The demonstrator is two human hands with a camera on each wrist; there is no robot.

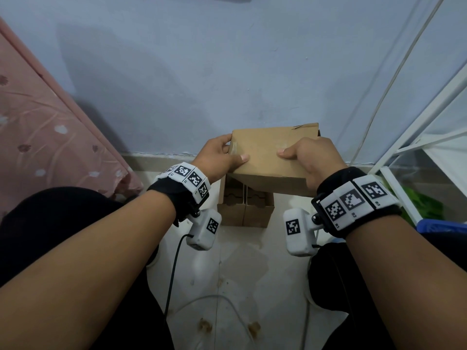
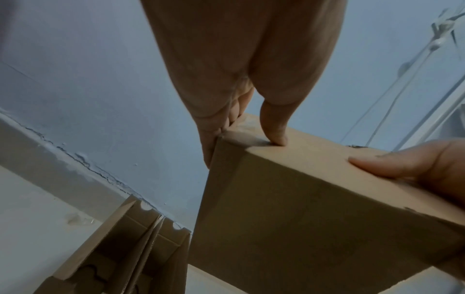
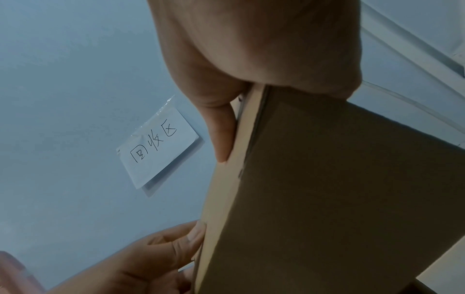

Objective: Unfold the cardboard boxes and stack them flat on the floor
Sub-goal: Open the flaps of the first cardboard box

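Note:
A closed brown cardboard box (image 1: 270, 157) is held up in front of the blue wall by both hands. My left hand (image 1: 219, 155) grips its left end, thumb on the top face and fingers round the far corner; the left wrist view shows that thumb (image 2: 274, 129) pressed on the box (image 2: 302, 208). My right hand (image 1: 310, 157) grips the right end, thumb on top. In the right wrist view the right thumb (image 3: 221, 135) lies along the box (image 3: 327, 189) edge. Below it on the floor stand more cardboard boxes (image 1: 245, 205) with open tops.
A pink patterned bedcover (image 1: 45, 137) hangs at the left. A white metal rack (image 1: 417, 147) stands at the right, with a blue item (image 1: 439, 227) near its foot. White cables (image 1: 217, 299) lie on the pale floor. A handwritten paper note (image 3: 158, 147) is taped to the wall.

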